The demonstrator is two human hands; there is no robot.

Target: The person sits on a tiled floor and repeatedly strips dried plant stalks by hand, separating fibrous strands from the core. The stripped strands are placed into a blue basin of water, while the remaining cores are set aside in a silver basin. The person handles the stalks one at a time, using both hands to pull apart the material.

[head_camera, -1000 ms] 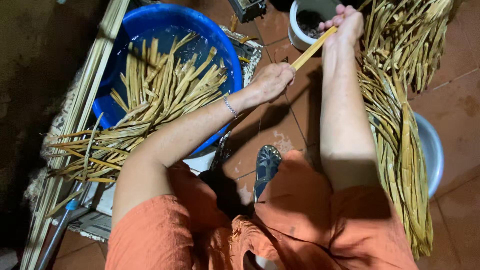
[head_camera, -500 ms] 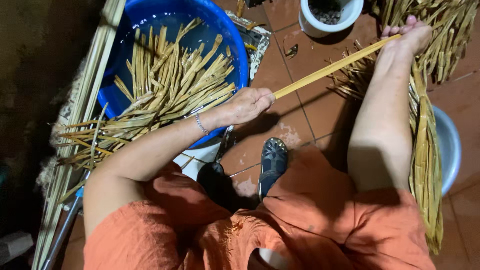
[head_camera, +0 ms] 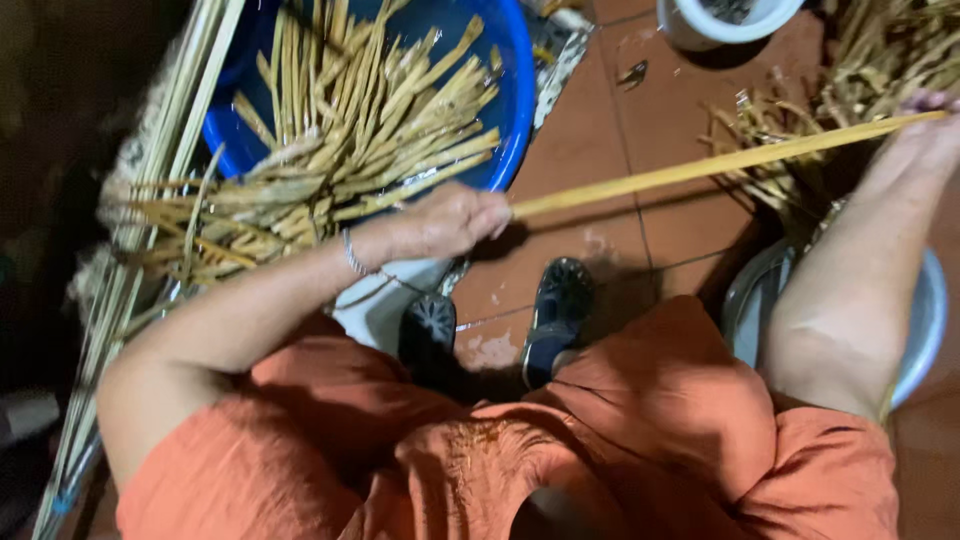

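Your left hand (head_camera: 455,220) is curled shut round one end of a long yellow strip (head_camera: 720,163), fingers wrapped tight w/ the thumb side toward the strip, so that end is gripped firm just in front of the blue tub (head_camera: 515,95). Your right hand (head_camera: 925,135) sits at the far end, at the frame edge; the strip runs under it, but you can't tell how the fingers lie there, too blurred & cropped. Between the 2 hands the strip spans straight over the red floor tiles (head_camera: 600,230), clear of the ground, prob. because it's held taut from both ends. The tub, left of the strip, is packed w/ pale cut strips (head_camera: 370,120), some spilling over its rim onto a bundle lying beside it, close enough to reach w/o shifting. On your right a heap of dry stalks (head_camera: 870,60) lies near the right hand, w/ a metal basin (head_camera: 925,320) under your right arm. A white pot (head_camera: 720,25) stands at the top edge. Your dark shoes (head_camera: 555,310) rest on the tiles below the strip, between your knees
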